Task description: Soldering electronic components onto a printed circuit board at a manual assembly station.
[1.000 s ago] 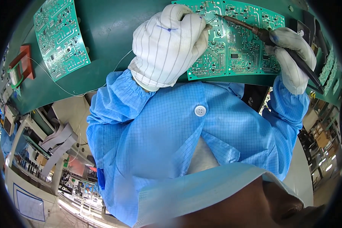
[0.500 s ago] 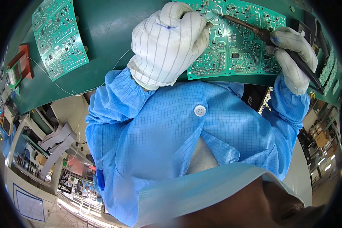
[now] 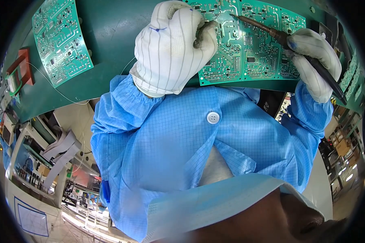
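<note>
My right hand (image 3: 314,60), in a white striped glove, grips a soldering iron (image 3: 279,35). The iron's tip points left onto the upper part of a green circuit board panel (image 3: 261,48) packed with small components. At the panel's left edge is my gloved left hand (image 3: 174,48), its fingers curled closed. A thin solder wire (image 3: 61,94) runs toward this hand from a spool (image 3: 14,82) at the far left. Inside the fist the wire is hidden, and its end cannot be made out.
Another green circuit board panel (image 3: 63,44) lies on the dark green mat (image 3: 113,28) at left. A red stand (image 3: 26,67) is beside the spool. More board pieces (image 3: 350,77) are at the far right edge, beyond the iron's handle.
My left hand has shifted slightly left, away from the iron's tip. The iron's tip stays at about the same spot, while its handle end has dipped a little. The left panel appears shifted slightly left.
</note>
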A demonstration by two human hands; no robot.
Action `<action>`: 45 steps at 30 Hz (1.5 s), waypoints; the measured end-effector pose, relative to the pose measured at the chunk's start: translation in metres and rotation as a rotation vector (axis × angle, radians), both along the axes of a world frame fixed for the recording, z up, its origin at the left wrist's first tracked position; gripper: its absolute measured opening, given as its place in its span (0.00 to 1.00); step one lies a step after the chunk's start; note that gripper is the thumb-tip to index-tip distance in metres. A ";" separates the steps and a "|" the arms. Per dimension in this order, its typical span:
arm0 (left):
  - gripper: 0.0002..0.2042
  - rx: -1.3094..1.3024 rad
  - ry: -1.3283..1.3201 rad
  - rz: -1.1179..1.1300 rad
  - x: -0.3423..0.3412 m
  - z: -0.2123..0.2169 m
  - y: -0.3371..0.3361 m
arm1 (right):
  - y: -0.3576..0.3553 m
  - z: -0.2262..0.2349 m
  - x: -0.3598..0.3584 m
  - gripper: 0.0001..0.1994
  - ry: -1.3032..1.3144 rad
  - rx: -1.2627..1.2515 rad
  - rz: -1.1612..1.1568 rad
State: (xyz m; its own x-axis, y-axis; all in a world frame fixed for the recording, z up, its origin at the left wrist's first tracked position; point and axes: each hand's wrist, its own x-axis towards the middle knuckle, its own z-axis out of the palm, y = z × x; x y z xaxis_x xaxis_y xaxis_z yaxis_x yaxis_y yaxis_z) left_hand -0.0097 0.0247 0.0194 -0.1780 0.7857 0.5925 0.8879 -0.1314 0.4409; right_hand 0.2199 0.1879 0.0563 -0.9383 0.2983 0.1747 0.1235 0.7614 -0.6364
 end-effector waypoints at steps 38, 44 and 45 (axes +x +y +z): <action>0.11 -0.252 0.212 0.000 -0.007 0.011 -0.011 | -0.044 -0.025 -0.005 0.14 0.181 -0.404 -0.341; 0.09 -0.285 0.099 0.079 -0.010 0.009 -0.018 | -0.045 -0.018 0.019 0.12 0.363 -0.458 -0.488; 0.09 -0.282 0.097 0.093 -0.014 0.007 -0.020 | -0.043 -0.019 0.025 0.11 0.356 -0.289 -0.545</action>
State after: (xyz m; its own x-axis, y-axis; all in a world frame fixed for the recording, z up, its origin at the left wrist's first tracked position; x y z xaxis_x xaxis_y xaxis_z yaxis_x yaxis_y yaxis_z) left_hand -0.0233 0.0044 0.0261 -0.2102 0.9045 0.3711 0.9300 0.0678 0.3614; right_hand 0.2450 0.1446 0.0373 -0.5431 0.7895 0.2859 0.1858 0.4450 -0.8761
